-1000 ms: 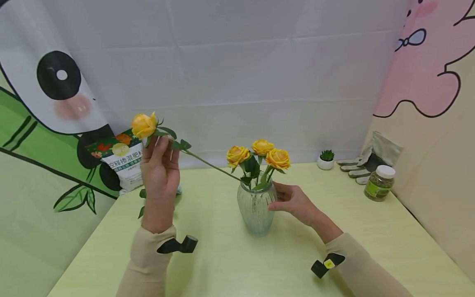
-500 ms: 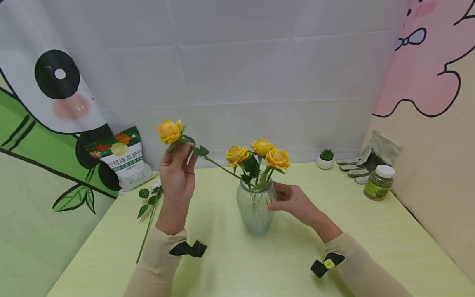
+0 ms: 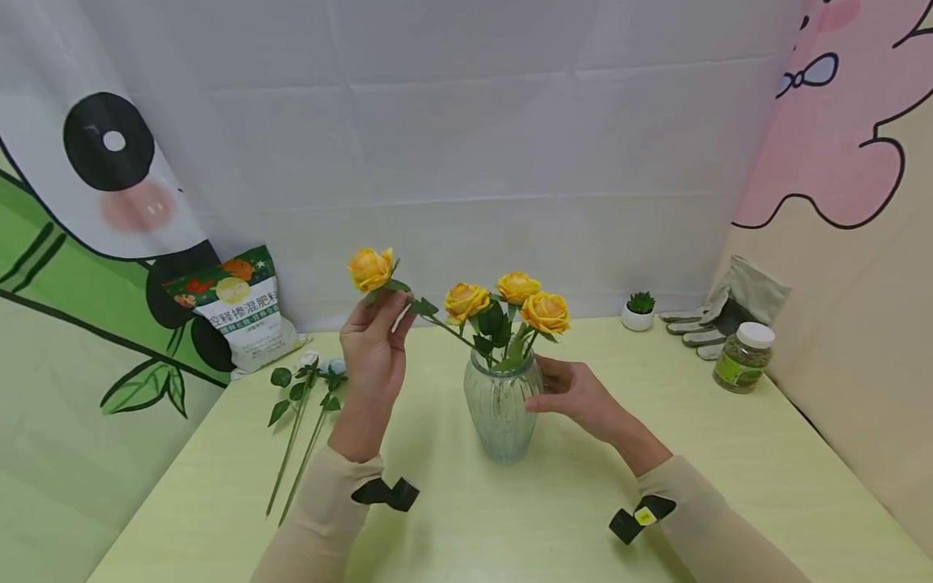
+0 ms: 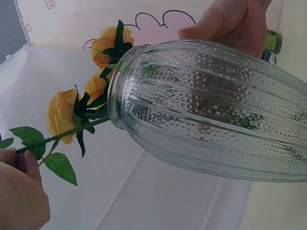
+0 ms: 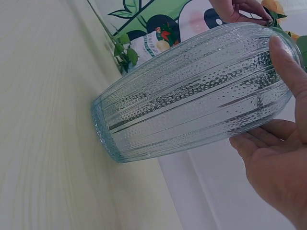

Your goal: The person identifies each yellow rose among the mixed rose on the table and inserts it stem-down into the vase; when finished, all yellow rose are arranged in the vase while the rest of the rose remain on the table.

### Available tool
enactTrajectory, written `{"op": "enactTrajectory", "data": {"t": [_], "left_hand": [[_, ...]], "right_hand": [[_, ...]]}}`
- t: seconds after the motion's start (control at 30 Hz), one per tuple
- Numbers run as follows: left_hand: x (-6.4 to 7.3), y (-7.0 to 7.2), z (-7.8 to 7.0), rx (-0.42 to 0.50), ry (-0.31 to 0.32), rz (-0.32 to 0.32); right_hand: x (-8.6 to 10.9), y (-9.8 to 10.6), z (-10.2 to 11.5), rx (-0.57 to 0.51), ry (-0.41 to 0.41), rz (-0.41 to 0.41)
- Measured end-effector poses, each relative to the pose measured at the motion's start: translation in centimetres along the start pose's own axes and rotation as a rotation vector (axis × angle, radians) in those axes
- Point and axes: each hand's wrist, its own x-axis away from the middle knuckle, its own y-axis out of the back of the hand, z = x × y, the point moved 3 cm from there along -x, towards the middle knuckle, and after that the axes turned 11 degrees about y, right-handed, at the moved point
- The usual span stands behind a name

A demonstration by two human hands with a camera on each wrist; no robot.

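My left hand [image 3: 374,350] pinches the stem of a yellow rose [image 3: 371,270] just below its bloom. That stem slants down to the right, its lower end inside the mouth of a ribbed clear glass vase [image 3: 501,414]. Three other yellow roses [image 3: 545,312] stand upright in the vase. On the vase's right side, my right hand [image 3: 583,402] holds the glass between thumb and fingers, near the upper part. In the left wrist view the held green stem [image 4: 72,130] crosses the vase's rim. The vase base [image 5: 106,132] rests on the table in the right wrist view.
Left on the table lie a white rose [image 3: 307,359] and a pale blue rose [image 3: 334,367] with long stems. Behind them leans a fertilizer bag [image 3: 248,328]. Back right are a small potted succulent [image 3: 639,314], gloves [image 3: 729,312] and a white-lidded jar [image 3: 743,364].
My left hand has moved right and slightly down with the yellow rose, bringing its bloom closer to the vase. The two roses lying on the table are now uncovered. My right hand stays put.
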Motion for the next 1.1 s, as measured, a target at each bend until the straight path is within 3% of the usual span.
{"op": "enactTrajectory", "data": {"t": [0.2, 0.37, 0.8, 1.1], "left_hand": [[-0.1, 0.3, 0.7, 0.019, 0.033, -0.028], [-0.3, 0.3, 1.2, -0.015, 0.03, -0.013], [-0.3, 0.2, 2.7, -0.124, 0.052, 0.0], [0.2, -0.3, 4.2, -0.265, 0.052, 0.02]], "right_hand": [[-0.1, 0.1, 0.0, 0.006, -0.004, 0.0], [-0.1, 0.1, -0.2, 0.0, -0.004, 0.001], [0.0, 0.0, -0.1, -0.028, 0.009, 0.011], [0.1, 0.0, 0.0, -0.024, 0.014, 0.006]]}}
